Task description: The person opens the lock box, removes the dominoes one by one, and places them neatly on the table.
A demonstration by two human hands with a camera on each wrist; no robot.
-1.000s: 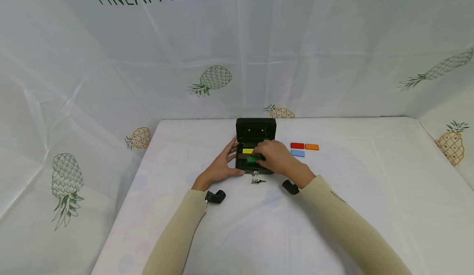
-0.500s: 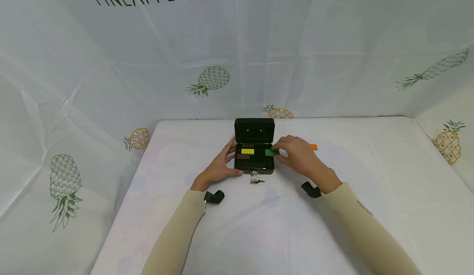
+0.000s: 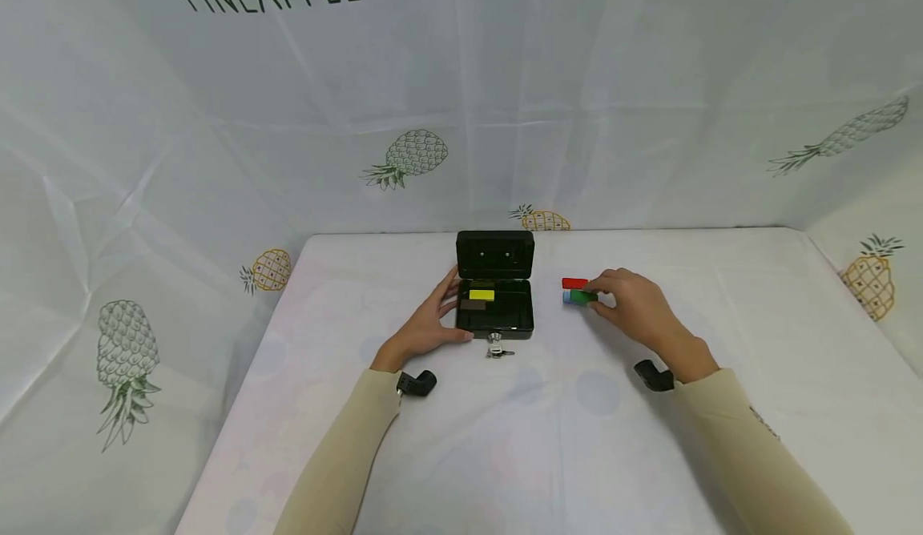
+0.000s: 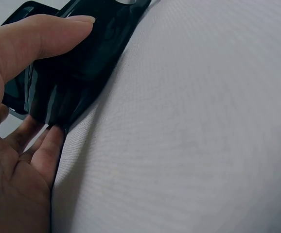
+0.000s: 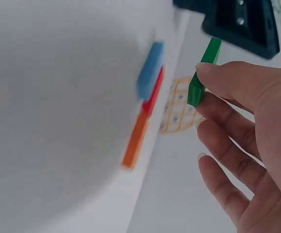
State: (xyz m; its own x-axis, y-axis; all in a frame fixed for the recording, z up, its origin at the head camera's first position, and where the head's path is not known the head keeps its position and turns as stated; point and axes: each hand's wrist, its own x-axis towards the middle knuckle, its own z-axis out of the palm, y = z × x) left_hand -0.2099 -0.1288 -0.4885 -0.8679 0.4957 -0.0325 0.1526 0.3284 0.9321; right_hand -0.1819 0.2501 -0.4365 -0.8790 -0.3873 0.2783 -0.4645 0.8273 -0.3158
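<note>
A black cash box stands with its lid raised; a yellow block and a dark brown block lie inside at the left. My left hand holds the box by its left side, thumb at the front corner and fingers spread along the side. To the right of the box, my right hand pinches a green block between thumb and fingertips. In the head view the green block overlaps a blue block. Behind that lies a red block. An orange block shows only in the right wrist view.
Keys hang from the lock at the box's front, over the white tablecloth. A white curtain with printed pineapples rises behind the table's back edge.
My right hand has lifted the green block out of the cash box and carried it right, over to the blue block. The left hand has stayed on the box.
</note>
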